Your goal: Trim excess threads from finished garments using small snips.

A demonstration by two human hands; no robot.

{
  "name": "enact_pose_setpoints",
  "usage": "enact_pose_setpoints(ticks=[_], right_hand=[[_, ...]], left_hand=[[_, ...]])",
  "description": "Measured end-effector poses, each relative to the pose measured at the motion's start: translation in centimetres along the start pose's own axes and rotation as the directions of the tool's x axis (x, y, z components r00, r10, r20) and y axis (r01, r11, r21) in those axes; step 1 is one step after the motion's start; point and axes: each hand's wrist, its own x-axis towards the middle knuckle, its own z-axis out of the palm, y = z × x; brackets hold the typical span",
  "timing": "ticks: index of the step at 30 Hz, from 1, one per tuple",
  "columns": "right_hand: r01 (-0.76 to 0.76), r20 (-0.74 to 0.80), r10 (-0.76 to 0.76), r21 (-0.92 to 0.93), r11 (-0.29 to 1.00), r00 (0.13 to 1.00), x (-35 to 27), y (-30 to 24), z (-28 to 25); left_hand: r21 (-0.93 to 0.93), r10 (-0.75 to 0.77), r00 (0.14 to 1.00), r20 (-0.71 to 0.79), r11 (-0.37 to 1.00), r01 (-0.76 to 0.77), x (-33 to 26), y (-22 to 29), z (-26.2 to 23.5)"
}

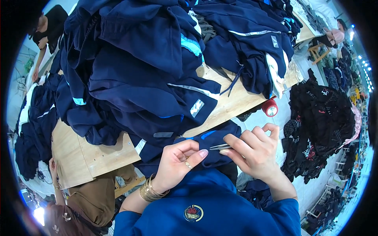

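My right hand (255, 148) is closed around small metal thread snips (217, 148), whose pointed tips face my left thumb. My left hand (177, 162), with a ring and several bangles on its wrist, is pinched just to the left of those tips. What its fingers hold, if anything, is too small to make out. Behind and beneath both hands, a navy garment (220, 133) with a bright blue strip hangs between the table edge and my lap.
A large heap of navy garments (134, 67) covers much of the wooden table (226, 102). At the table's right edge is a round red object (269, 107). Black clothes (319, 126) are piled on the right. Other people sit at the left and far right.
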Motion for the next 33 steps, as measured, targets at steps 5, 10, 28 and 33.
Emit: enact_pose_setpoints(ticks=[5, 10, 28, 33], right_hand=[[-0.012, 0.006, 0.012, 0.060, 0.998, 1.000, -0.1, 0.2, 0.4], [-0.064, 0.024, 0.060, 0.241, 0.968, 0.998, -0.3, 0.5, 1.2], [-0.039, -0.011, 0.040, 0.047, 0.998, 0.999, -0.2, -0.2, 0.2], [-0.013, -0.017, 0.013, -0.005, 1.000, 1.000, -0.1, 0.0, 0.2]], left_hand=[[-0.054, 0.033, 0.999, -0.001, 0.998, -0.033, 0.1, -0.3, 0.0], [-0.035, 0.012, 0.999, 0.035, 0.999, -0.010, 0.0, 0.1, -0.2], [-0.062, 0.029, 0.999, 0.020, 0.998, -0.028, -0.1, 0.1, -0.1], [-0.045, 0.029, 1.000, -0.001, 0.999, -0.029, 0.1, -0.4, -0.2]])
